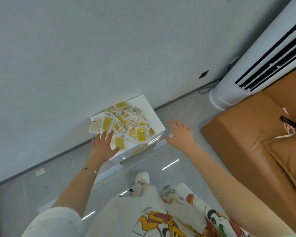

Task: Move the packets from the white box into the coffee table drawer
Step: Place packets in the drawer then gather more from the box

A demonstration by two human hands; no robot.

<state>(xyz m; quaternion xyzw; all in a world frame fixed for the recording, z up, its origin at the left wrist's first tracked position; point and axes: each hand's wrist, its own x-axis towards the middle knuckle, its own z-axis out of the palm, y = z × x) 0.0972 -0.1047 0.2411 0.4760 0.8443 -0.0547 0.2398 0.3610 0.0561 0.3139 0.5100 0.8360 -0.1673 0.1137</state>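
Standing on glossy floor [41, 194] beside grey wall [75, 57], white box [154, 115] holds packets [125, 124].

Box [154, 115] on the floor [50, 182] against the wall [75, 48], with packets [126, 124] heaped on top. Left hand [103, 144] at the heap's near-left edge; right hand [179, 134] just right of the box. Sofa [243, 137] farther right, air conditioner [246, 65] behind it.
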